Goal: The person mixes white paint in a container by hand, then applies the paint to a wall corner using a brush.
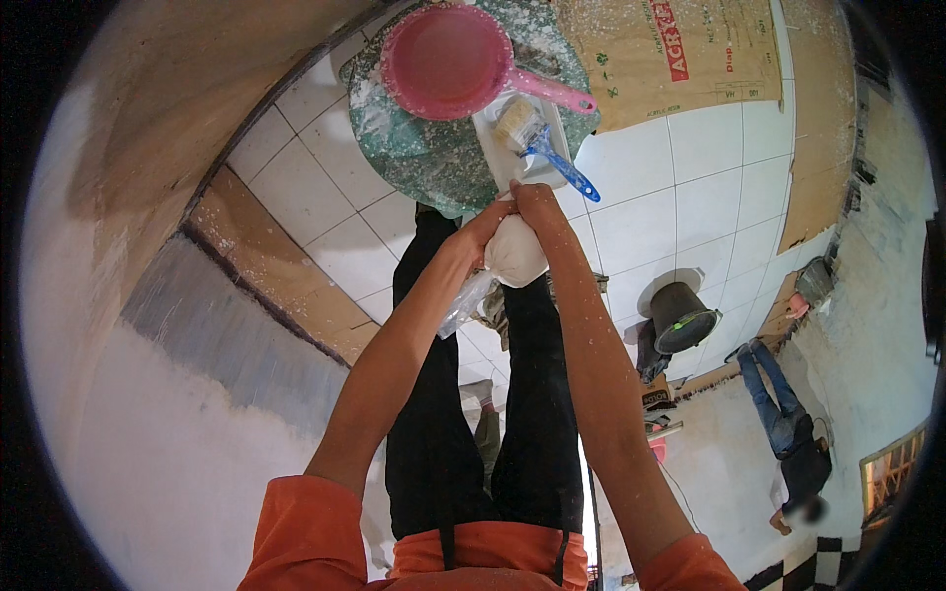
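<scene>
Both hands are at a clear plastic bag (515, 252) with a white, soft-looking content, held in front of my legs. My left hand (485, 226) grips it from the left, and my right hand (532, 205) is closed at its upper part. The bag's loose plastic hangs down to the left. Just above my hands, a white tray (488, 148) holds a paintbrush (562, 167) with a blue handle and pale bristles. A pink pan with a handle (443, 59) lies beside it on a speckled green sheet (384, 148).
Cardboard (680, 39) covers part of the white tiled floor (709, 148). A dark bucket (680, 317) stands on the right. A wall (108, 148) runs along the left. Another person (788, 424) in dark top and jeans works by the right wall, with clutter along its base.
</scene>
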Demonstrator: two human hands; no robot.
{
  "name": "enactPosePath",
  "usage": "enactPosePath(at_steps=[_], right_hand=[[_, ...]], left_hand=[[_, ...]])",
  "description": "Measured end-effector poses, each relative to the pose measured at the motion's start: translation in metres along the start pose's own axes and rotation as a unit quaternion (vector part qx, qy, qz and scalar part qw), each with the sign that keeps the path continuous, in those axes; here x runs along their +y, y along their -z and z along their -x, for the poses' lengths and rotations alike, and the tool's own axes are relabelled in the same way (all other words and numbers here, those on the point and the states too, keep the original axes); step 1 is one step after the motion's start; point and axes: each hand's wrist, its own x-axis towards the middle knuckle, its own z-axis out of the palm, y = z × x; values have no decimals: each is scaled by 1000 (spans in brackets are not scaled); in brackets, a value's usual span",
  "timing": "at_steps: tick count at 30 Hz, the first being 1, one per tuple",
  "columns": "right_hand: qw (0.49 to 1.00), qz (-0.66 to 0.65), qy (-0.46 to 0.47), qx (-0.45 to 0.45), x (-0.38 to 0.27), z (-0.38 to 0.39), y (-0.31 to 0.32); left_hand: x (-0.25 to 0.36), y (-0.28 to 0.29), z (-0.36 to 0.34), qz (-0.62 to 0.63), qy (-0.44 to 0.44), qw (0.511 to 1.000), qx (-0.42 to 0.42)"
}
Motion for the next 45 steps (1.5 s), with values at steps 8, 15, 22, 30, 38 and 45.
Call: enactPosePath(at_steps=[8,15,22,30,38,45], right_hand=[[1000,9,-13,0,-4,0,-1],[999,-13,19,45,-3,2,1],[1000,0,-1,7,-5,1,3],[924,-334,-186,7,-39,23,46],[830,-443,-338,16,-75,36,100],[814,-501,-293,16,-48,32,73]], left_hand=[[-3,9,-5,4,1,1000,-15],[-1,6,-3,19,10,1000,-21],[-1,4,0,0,18,1000,3],[-5,10,-1,1,37,999,-30],[-7,-6,11,-25,31,999,26],[-11,-9,19,-16,15,999,41]])
